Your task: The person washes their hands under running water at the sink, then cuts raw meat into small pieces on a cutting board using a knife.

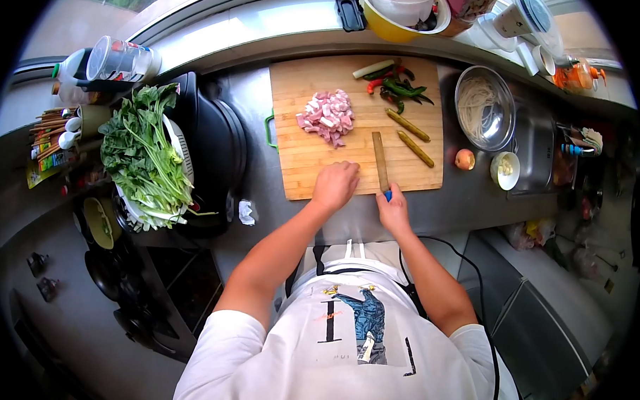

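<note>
My right hand (394,210) is closed around the blue handle of a knife (380,160), whose blade points away over the wooden cutting board (293,174). My left hand (337,185) rests at the board's near edge, fingers curled together, with nothing visible in them. Diced pinkish meat (328,116) lies in a pile at the board's upper left. Two long olive-green pickled pieces (408,125) (415,148) lie right of the blade. Green and red peppers (401,88) sit near the far edge, beside a pale green stalk (373,69).
Leafy greens (142,144) fill a white basket at left. To the right are a metal bowl of pale strands (485,107), a partly peeled reddish fruit (464,159), a small white bowl (505,170) and a sink (534,147). Crumpled paper (246,213) lies left of the board.
</note>
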{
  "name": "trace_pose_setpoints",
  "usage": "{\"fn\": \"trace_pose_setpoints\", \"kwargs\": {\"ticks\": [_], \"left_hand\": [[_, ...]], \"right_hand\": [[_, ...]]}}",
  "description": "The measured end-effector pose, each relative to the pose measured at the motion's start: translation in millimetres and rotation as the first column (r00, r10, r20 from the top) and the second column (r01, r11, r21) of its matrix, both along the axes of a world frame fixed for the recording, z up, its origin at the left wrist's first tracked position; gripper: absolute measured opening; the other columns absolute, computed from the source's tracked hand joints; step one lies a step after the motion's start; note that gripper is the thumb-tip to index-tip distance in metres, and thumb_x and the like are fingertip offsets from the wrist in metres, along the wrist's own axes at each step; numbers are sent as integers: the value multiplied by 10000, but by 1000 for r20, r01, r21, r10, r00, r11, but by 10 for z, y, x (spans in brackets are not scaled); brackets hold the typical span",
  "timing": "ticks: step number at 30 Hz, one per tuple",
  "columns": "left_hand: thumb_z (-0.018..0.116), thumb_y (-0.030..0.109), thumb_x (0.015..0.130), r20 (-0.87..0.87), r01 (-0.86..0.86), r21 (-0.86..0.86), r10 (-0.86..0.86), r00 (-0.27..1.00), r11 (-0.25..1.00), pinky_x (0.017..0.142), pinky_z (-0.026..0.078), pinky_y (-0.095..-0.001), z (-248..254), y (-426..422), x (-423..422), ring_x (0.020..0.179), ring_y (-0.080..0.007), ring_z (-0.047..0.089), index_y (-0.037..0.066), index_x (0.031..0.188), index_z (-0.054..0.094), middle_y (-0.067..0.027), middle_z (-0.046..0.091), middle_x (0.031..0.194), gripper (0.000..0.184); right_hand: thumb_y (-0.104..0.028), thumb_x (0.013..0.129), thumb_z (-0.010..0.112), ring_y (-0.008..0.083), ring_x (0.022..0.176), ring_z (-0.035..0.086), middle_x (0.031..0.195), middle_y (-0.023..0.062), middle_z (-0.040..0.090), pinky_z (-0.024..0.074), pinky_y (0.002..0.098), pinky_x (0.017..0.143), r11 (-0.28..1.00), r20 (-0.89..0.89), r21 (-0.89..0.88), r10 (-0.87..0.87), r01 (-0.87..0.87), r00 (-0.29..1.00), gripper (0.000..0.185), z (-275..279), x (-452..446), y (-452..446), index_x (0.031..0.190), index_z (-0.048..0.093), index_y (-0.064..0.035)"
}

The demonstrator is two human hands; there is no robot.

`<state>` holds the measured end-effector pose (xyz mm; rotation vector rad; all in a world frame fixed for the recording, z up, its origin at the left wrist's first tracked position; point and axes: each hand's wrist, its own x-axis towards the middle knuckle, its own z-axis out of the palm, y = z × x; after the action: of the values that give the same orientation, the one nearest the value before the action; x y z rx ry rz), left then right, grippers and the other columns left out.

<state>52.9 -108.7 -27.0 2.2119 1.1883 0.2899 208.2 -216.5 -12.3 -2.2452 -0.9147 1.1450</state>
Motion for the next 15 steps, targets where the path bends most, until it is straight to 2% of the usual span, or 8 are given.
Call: {"fn": "trace_pose_setpoints", "kwargs": {"ticks": [2, 4, 5, 7, 8, 10, 12, 15], "left_hand": [[656, 167, 828, 27, 97, -19, -96, 995, 995, 720, 498, -436, -106, 49, 57, 830, -310, 614, 62, 943, 610, -128, 599, 864, 162], [609, 124, 837, -193, -12, 33, 18, 981, 999, 660, 502, -439, -145, 217, 115, 776, -307, 622, 71, 877, 594, -116, 608, 820, 68], [609, 124, 837, -198, -23, 30, 29, 980, 999, 660, 502, -439, -141, 315, 113, 776, -307, 622, 71, 877, 594, -116, 608, 820, 68], [610, 108, 822, 99, -255, 249, 237, 966, 934, 673, 504, -446, -23, 493, 20, 801, -314, 620, 64, 880, 610, -122, 610, 820, 73], [610, 108, 822, 90, -272, 260, 257, 962, 927, 673, 504, -446, 19, 496, -37, 801, -314, 620, 64, 880, 610, -122, 610, 820, 73], [604, 98, 827, 174, -166, 246, 125, 977, 955, 684, 504, -452, 77, 462, -84, 801, -320, 618, 65, 894, 624, -130, 613, 823, 76], [625, 120, 850, 118, -181, 170, 163, 980, 969, 709, 507, -455, 121, 367, -137, 846, -342, 622, 78, 951, 662, -129, 637, 888, 115], [619, 127, 877, 262, -301, 76, 273, 926, 951, 721, 518, -411, 162, 233, -136, 836, -336, 631, 68, 989, 678, -140, 656, 911, 139]], "right_hand": [[-222, 874, 609, 406, 809, 625, 864, 266, 629, 495, 444, 734, 1000, 1, 7, 4, -4, 1000, 363, -39, 26, -59, 1120, 555, 40], [-228, 877, 607, 409, 812, 632, 863, 272, 633, 498, 445, 729, 998, 38, 58, 18, -20, 999, 362, -35, 44, -97, 1131, 560, 25], [-228, 877, 607, 409, 812, 632, 863, 272, 633, 498, 445, 729, 998, 32, 55, 30, -32, 999, 362, -28, 61, -101, 1131, 560, 25], [-229, 877, 606, 409, 815, 639, 862, 271, 639, 502, 448, 730, 997, 112, 27, 75, -78, 991, 355, 27, 94, -48, 1137, 565, 9], [-228, 881, 601, 413, 813, 638, 870, 263, 645, 505, 446, 730, 997, 101, 13, 68, -70, 993, 344, 64, 101, -23, 1144, 569, -7], [-217, 880, 598, 416, 816, 641, 874, 249, 651, 506, 453, 732, 998, 119, 2, 62, -62, 991, 326, 63, 136, -6, 1138, 572, -19], [-197, 877, 593, 419, 829, 644, 874, 235, 656, 507, 465, 736, 995, 179, 4, 97, -99, 979, 325, 113, 141, 5, 1162, 558, -44], [-165, 870, 597, 433, 895, 633, 967, 234, 659, 499, 488, 801, 988, 269, -27, 155, -153, 951, 417, 290, 191, 57, 1255, 493, -40]]}}
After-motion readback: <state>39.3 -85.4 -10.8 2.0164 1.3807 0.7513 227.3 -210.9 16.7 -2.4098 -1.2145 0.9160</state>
